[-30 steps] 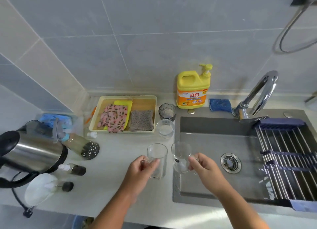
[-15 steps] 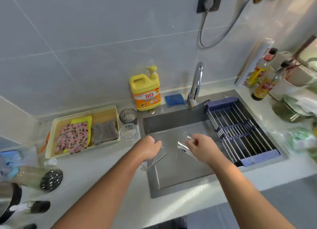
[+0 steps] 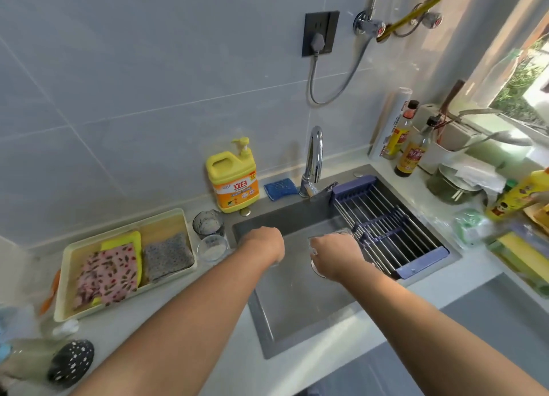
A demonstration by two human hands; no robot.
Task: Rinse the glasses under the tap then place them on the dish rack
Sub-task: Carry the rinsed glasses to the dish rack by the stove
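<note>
Both my hands are over the grey sink (image 3: 297, 306), below the chrome tap (image 3: 314, 161). My left hand (image 3: 263, 244) is curled round a clear glass, which is almost wholly hidden under the hand. My right hand (image 3: 335, 254) grips a second clear glass (image 3: 329, 236), tilted, with its far end close to the dish rack (image 3: 386, 226). The rack has steel bars and blue ends and lies across the sink's right side. No water runs from the tap. Two more glasses stand on the counter left of the sink, a dark one (image 3: 208, 223) and a clear one (image 3: 212, 248).
A yellow detergent bottle (image 3: 233, 181) and a blue sponge (image 3: 280, 187) sit behind the sink. A tray of cloths (image 3: 124, 262) lies on the left counter. Sauce bottles (image 3: 413, 155), a bowl and packets crowd the right counter.
My hands carried the two glasses from the counter's edge over the sink, towards the tap. The view swung right and the right counter came into sight.
</note>
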